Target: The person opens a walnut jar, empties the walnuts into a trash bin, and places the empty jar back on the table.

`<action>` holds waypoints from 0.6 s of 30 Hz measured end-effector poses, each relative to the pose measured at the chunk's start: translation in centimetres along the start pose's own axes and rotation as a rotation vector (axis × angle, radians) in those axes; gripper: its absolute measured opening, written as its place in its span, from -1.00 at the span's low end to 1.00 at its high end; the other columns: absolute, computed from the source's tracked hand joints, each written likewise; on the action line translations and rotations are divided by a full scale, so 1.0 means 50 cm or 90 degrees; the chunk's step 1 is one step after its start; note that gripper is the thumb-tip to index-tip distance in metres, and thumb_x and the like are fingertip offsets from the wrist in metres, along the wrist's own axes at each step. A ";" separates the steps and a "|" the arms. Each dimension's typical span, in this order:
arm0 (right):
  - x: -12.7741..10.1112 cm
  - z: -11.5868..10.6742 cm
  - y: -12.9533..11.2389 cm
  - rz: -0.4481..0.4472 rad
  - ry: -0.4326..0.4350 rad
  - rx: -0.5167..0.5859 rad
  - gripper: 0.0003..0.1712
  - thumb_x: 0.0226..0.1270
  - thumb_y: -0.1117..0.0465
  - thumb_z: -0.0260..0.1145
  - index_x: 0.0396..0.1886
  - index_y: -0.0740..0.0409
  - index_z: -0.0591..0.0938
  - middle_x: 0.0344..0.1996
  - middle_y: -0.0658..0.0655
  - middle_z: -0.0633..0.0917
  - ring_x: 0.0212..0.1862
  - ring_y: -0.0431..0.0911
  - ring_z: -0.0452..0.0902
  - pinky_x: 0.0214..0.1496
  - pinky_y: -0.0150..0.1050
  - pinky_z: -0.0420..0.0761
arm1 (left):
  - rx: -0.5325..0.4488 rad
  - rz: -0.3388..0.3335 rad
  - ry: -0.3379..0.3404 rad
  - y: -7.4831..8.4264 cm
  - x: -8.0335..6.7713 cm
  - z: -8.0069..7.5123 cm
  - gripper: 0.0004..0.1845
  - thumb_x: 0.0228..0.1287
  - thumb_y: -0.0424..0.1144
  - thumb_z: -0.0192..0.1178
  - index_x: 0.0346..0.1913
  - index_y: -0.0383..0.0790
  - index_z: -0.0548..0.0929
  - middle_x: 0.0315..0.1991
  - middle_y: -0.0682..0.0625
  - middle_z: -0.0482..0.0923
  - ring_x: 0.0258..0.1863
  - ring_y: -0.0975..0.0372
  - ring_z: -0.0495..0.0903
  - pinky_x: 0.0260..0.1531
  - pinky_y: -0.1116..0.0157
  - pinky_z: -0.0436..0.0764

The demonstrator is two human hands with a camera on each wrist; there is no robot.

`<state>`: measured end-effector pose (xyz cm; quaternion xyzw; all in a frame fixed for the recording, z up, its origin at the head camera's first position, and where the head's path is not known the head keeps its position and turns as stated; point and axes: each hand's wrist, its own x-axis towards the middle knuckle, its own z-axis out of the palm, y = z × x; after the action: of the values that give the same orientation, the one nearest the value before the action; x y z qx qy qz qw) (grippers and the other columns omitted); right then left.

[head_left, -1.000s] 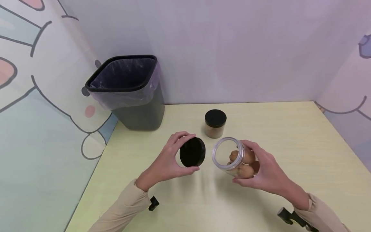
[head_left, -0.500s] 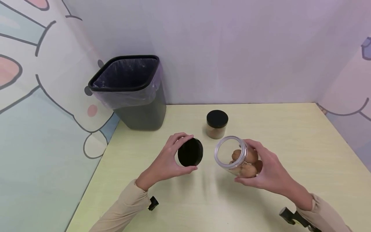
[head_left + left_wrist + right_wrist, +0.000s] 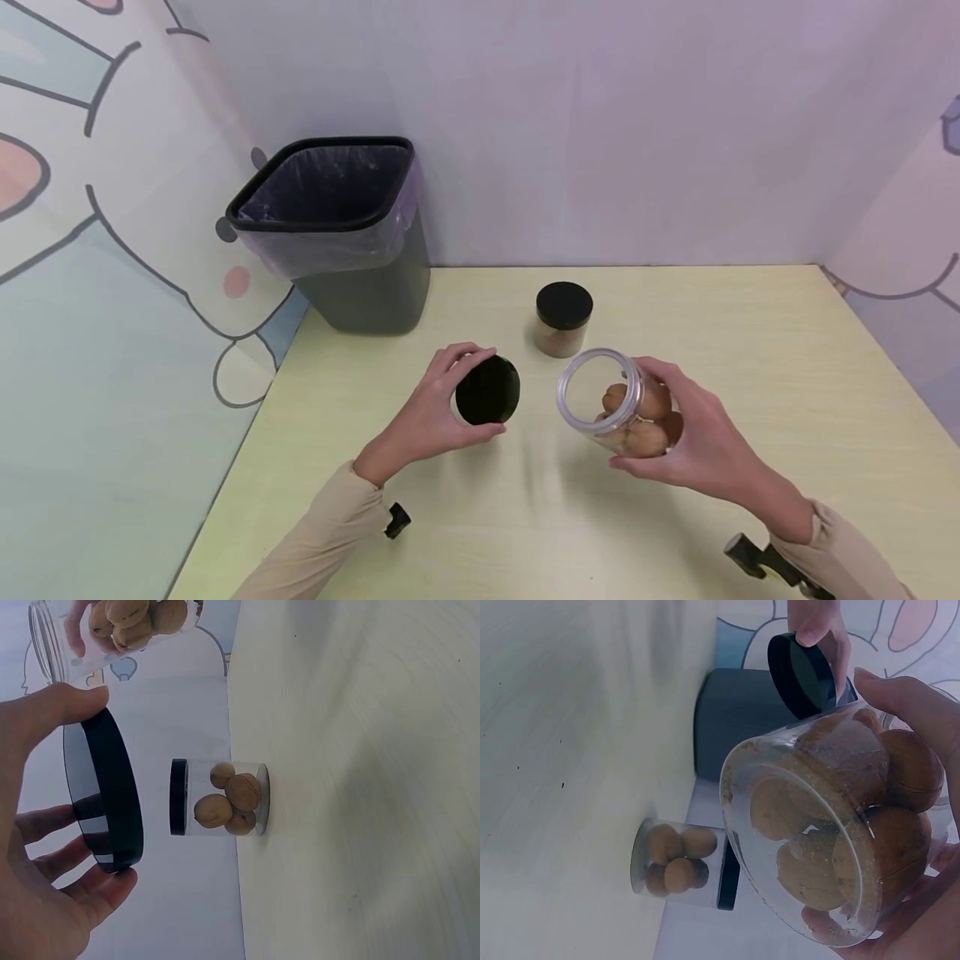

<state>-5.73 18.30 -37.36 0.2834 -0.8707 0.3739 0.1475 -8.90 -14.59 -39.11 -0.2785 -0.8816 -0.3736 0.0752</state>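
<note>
Where the pale green table (image 3: 750, 350) meets the cartoon-printed wall at far left, a dark waste bin (image 3: 337, 233) lined with a clear bag stands at the table's back corner, its mouth open upward. Nearer the person and right of the bin, the left hand (image 3: 427, 412) is raised above the tabletop and grips a round black lid (image 3: 487, 390) by its rim, thumb on one edge and curled fingers on the other, so that the lid stands on edge with its flat face toward the head camera; the left wrist view shows the same lid (image 3: 105, 791) edge-on between thumb and fingertips. Behind the gap between the two hands, a small closed jar (image 3: 563, 320) with a black cap stands upright on the table, and the wrist views show walnuts inside it. Right of the lid and apart from it, the right hand (image 3: 693, 442) wraps its fingers round a clear plastic jar (image 3: 611, 404) of walnuts (image 3: 840, 825), held off the table and tipped with its uncapped mouth facing left toward the lid. Beige sleeves (image 3: 322, 533) cover both forearms, each with a black wrist mount.
</note>
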 end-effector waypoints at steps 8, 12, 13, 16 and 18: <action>-0.004 -0.002 0.011 -0.005 -0.001 0.007 0.28 -0.66 0.07 0.76 0.28 0.11 0.35 -0.07 -0.03 0.58 -0.14 -0.29 0.48 -0.22 -0.48 0.49 | 0.007 -0.013 -0.007 -0.015 -0.004 0.011 -0.10 -0.19 0.01 0.52 0.32 0.09 0.37 0.20 0.12 0.26 0.16 0.27 0.22 0.02 0.15 0.46; -0.004 -0.001 0.017 -0.010 0.004 -0.004 0.30 -0.71 0.07 0.76 0.26 0.14 0.35 -0.07 -0.02 0.58 -0.15 -0.29 0.48 -0.22 -0.50 0.47 | 0.010 -0.019 -0.010 -0.021 -0.004 0.016 -0.10 -0.19 0.01 0.52 0.33 0.09 0.36 0.20 0.13 0.26 0.16 0.26 0.22 0.03 0.14 0.46; -0.003 0.000 0.018 -0.013 0.006 -0.007 0.30 -0.72 0.07 0.76 0.26 0.15 0.36 -0.07 -0.02 0.58 -0.15 -0.29 0.48 -0.21 -0.50 0.46 | 0.011 -0.020 -0.010 -0.022 -0.005 0.017 -0.10 -0.19 0.01 0.52 0.33 0.09 0.36 0.20 0.13 0.26 0.16 0.27 0.22 0.03 0.14 0.46; -0.001 0.000 0.019 -0.020 0.008 -0.007 0.30 -0.73 0.07 0.76 0.26 0.16 0.36 -0.07 -0.01 0.58 -0.15 -0.29 0.48 -0.21 -0.49 0.46 | 0.016 -0.022 -0.011 -0.026 -0.005 0.021 -0.10 -0.20 0.02 0.52 0.32 0.09 0.37 0.19 0.13 0.26 0.16 0.27 0.22 0.03 0.15 0.46; 0.001 -0.002 0.017 -0.025 0.009 -0.006 0.30 -0.72 0.07 0.76 0.26 0.15 0.36 -0.07 -0.02 0.58 -0.15 -0.29 0.48 -0.21 -0.48 0.46 | 0.018 -0.025 -0.013 -0.029 -0.005 0.023 -0.10 -0.19 0.03 0.52 0.32 0.08 0.37 0.19 0.13 0.27 0.15 0.27 0.23 0.03 0.15 0.46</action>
<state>-6.27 18.81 -37.74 0.2968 -0.8657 0.3688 0.1623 -9.38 -14.72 -40.90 -0.2637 -0.8930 -0.3593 0.0625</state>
